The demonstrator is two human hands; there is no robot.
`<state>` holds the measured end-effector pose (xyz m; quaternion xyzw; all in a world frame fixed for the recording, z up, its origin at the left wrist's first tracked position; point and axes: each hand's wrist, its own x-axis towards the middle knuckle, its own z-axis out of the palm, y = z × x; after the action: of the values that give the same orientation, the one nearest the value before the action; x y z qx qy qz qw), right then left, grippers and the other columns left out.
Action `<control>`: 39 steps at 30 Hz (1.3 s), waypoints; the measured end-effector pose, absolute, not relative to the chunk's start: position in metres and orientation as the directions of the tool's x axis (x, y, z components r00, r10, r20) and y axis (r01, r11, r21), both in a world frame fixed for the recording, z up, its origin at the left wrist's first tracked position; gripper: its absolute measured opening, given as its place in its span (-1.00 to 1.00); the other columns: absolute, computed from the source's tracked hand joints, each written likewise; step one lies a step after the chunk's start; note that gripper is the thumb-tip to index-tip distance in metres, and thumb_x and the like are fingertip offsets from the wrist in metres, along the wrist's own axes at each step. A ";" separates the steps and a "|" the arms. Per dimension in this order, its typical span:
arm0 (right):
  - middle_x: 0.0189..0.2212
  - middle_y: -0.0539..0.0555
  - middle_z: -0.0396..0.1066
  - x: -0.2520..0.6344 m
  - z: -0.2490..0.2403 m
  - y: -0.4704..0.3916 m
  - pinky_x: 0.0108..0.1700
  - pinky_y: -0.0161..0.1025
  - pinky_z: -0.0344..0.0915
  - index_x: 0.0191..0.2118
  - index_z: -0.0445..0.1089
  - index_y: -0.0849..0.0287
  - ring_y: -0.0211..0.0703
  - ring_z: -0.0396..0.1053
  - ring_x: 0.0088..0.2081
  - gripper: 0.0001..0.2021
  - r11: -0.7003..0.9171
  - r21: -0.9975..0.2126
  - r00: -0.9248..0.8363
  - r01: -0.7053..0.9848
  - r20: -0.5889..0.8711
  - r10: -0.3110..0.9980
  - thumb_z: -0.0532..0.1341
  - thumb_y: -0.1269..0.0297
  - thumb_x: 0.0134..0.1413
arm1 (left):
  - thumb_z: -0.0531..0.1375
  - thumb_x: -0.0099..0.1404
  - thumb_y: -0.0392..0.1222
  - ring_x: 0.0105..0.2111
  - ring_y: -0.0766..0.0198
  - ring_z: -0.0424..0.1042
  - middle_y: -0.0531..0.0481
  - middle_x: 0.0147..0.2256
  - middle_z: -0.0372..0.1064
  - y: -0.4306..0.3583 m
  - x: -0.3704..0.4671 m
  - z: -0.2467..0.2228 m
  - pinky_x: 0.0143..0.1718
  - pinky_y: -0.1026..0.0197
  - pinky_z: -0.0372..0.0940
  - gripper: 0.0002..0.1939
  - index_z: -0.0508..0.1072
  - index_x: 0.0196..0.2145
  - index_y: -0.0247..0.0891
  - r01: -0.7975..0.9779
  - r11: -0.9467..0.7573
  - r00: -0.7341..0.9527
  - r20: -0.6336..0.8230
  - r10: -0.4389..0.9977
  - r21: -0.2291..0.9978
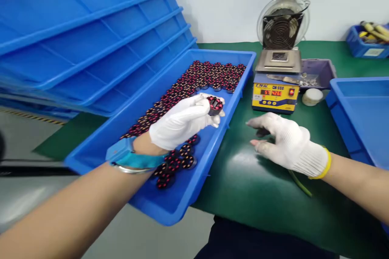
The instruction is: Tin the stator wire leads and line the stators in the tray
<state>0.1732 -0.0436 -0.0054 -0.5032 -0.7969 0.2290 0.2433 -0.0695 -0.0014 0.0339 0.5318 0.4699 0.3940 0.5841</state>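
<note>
A gloved left hand (pixel 182 120) closed its fingers around a black-and-red part (pixel 214 106) over the blue tray (pixel 219 142) at center frame, apparently mid-pick, while the right hand (pixel 282 141) (half open, seemingly empty) hovered at center right, any transfer likely calling for a secure grip above the rim.

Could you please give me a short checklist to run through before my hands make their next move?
- Round part held in the left hand: ok, in the fingers above the blue tray.
- Right hand free: ok, nothing visible in it.
- Right glove covering every fingertip: not ok, bare tips show.
- Display on the yellow unit lit: ok, red digits show.
- Metal top cool to touch: cannot tell.
- Green table clear near the right wrist: not ok, a thin green strip lies there.
</note>
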 end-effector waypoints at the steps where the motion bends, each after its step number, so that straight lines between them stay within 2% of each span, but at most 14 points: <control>1: -0.09 -0.06 0.45 0.173 -0.005 -0.043 -0.27 -0.20 0.36 0.04 0.37 -0.13 -0.12 0.48 -0.20 -0.62 0.360 -0.655 -0.314 0.664 0.192 0.930 0.22 0.16 0.06 | 0.38 0.00 -0.04 -0.42 0.27 0.39 -0.06 -0.33 0.41 -0.001 -0.055 0.032 -0.37 0.21 0.32 -0.66 0.48 -0.30 -0.29 -0.010 0.132 0.277 -0.124 0.953 0.991; 4: -0.05 -0.03 0.43 0.174 -0.003 -0.039 -0.16 -0.17 0.40 0.10 0.33 -0.11 -0.11 0.47 -0.16 -0.54 0.324 -0.717 -0.191 0.618 0.263 0.946 0.25 0.19 0.01 | 0.41 0.00 -0.09 -0.39 0.30 0.41 0.00 -0.34 0.41 0.002 -0.018 0.021 -0.36 0.26 0.33 -0.66 0.47 -0.28 -0.26 -0.099 0.188 0.318 -0.148 0.937 0.977; 8: -0.05 0.01 0.42 0.177 -0.002 -0.031 -0.08 -0.20 0.42 0.08 0.36 -0.01 -0.14 0.46 -0.14 -0.55 0.329 -0.770 -0.166 0.546 0.286 0.944 0.25 0.28 0.00 | 0.42 -0.03 -0.13 -0.33 0.27 0.46 0.02 -0.31 0.42 0.005 0.006 0.008 -0.29 0.24 0.40 -0.57 0.44 -0.20 -0.23 -0.117 0.256 0.305 -0.211 0.929 0.960; 11: -0.06 0.03 0.43 0.177 -0.002 -0.026 -0.06 -0.23 0.42 0.03 0.39 0.06 -0.17 0.46 -0.15 -0.58 0.319 -0.822 -0.182 0.472 0.263 0.947 0.25 0.38 -0.02 | 0.42 -0.06 -0.20 -0.17 0.15 0.49 -0.03 -0.20 0.47 0.004 0.007 0.007 -0.10 0.16 0.42 -0.44 0.42 -0.06 -0.21 -0.017 0.174 0.270 -0.163 0.949 0.985; 13: -0.08 0.04 0.44 0.175 -0.002 -0.024 -0.06 -0.22 0.43 0.01 0.39 0.09 -0.18 0.46 -0.17 -0.58 0.244 -0.891 -0.182 0.383 0.186 0.965 0.24 0.44 -0.05 | 0.39 -0.04 -0.21 -0.04 0.10 0.45 -0.08 -0.08 0.46 0.002 0.006 0.007 0.01 0.14 0.39 -0.35 0.38 0.05 -0.22 0.059 0.078 0.257 -0.091 0.962 0.995; 15: -0.11 0.07 0.45 0.173 -0.003 -0.021 -0.07 -0.22 0.44 0.04 0.36 0.15 -0.19 0.46 -0.20 -0.53 0.127 -0.958 -0.167 0.258 0.085 0.982 0.21 0.50 -0.07 | 0.35 0.01 -0.18 0.03 0.07 0.42 -0.14 0.02 0.43 0.000 0.005 0.005 0.08 0.13 0.35 -0.35 0.36 0.08 -0.28 0.114 0.000 0.270 -0.031 0.962 0.993; 19: -0.16 0.11 0.44 0.171 -0.002 -0.020 -0.15 -0.26 0.46 0.16 0.25 0.26 -0.24 0.44 -0.26 -0.40 -0.050 -0.992 -0.149 0.119 -0.067 0.987 0.17 0.56 -0.10 | 0.31 0.06 -0.14 -0.04 0.07 0.47 -0.18 -0.02 0.46 0.001 0.002 -0.004 0.04 0.09 0.39 -0.48 0.40 -0.01 -0.35 0.215 -0.104 0.308 0.033 0.951 0.971; 22: -0.14 0.10 0.43 0.173 0.001 -0.024 -0.10 -0.25 0.45 0.16 0.25 0.27 -0.23 0.45 -0.23 -0.38 -0.029 -0.994 -0.182 0.104 -0.047 0.982 0.16 0.58 -0.13 | 0.30 0.06 -0.17 -0.07 0.08 0.49 -0.15 -0.06 0.47 0.001 0.001 -0.010 -0.04 0.10 0.42 -0.51 0.39 -0.03 -0.33 0.243 -0.176 0.311 0.095 0.945 0.954; 25: -0.20 0.09 0.43 0.177 0.007 -0.026 -0.07 -0.21 0.44 0.11 0.30 0.27 -0.18 0.44 -0.17 -0.43 0.004 -0.995 -0.125 0.097 -0.008 0.992 0.12 0.59 -0.12 | 0.29 0.07 -0.16 -0.10 0.11 0.49 -0.13 -0.08 0.47 0.001 0.000 -0.013 -0.07 0.12 0.43 -0.51 0.37 -0.03 -0.32 0.268 -0.205 0.302 0.120 0.946 0.941; 29: -0.24 0.06 0.43 0.180 0.012 -0.023 -0.17 -0.25 0.43 0.07 0.34 0.22 -0.19 0.43 -0.21 -0.47 -0.057 -0.996 -0.011 0.066 -0.058 0.998 0.16 0.58 -0.11 | 0.27 0.08 -0.14 -0.15 0.14 0.50 -0.09 -0.12 0.48 -0.002 0.002 -0.010 -0.11 0.15 0.44 -0.54 0.38 -0.05 -0.30 0.316 -0.210 0.280 0.120 0.952 0.925; 34: -0.23 0.07 0.46 0.167 0.010 -0.027 -0.29 -0.32 0.40 0.12 0.32 0.26 -0.27 0.40 -0.33 -0.48 -0.297 -0.954 -0.139 0.036 -0.299 0.944 0.27 0.47 -0.02 | 0.31 0.02 -0.12 -0.22 0.15 0.50 -0.04 -0.21 0.48 -0.005 0.004 -0.007 -0.11 0.12 0.42 -0.58 0.38 -0.14 -0.26 0.411 -0.266 0.288 0.153 0.945 0.872; 37: -0.20 0.08 0.47 0.164 0.007 -0.030 -0.34 -0.36 0.36 0.07 0.36 0.26 -0.31 0.39 -0.36 -0.58 -0.271 -0.962 -0.147 0.042 -0.274 0.950 0.24 0.44 0.03 | 0.33 0.00 -0.12 -0.28 0.18 0.49 -0.03 -0.24 0.46 -0.006 0.002 -0.007 -0.19 0.14 0.44 -0.61 0.35 -0.21 -0.25 0.395 -0.324 0.323 0.200 0.925 0.860; 39: -0.20 0.08 0.47 0.168 0.004 -0.029 -0.40 -0.37 0.32 0.09 0.35 0.25 -0.33 0.38 -0.40 -0.56 -0.242 -0.968 -0.167 0.060 -0.249 0.954 0.23 0.41 0.03 | 0.33 0.02 -0.14 -0.32 0.21 0.49 -0.03 -0.25 0.44 -0.008 0.000 -0.006 -0.23 0.15 0.44 -0.61 0.31 -0.21 -0.25 0.365 -0.351 0.395 0.198 0.897 0.862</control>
<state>0.1683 -0.0290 0.0045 -0.5225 -0.4850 0.5901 0.3790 0.0002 -0.0084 -0.0064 0.7437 0.4243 0.3501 0.3800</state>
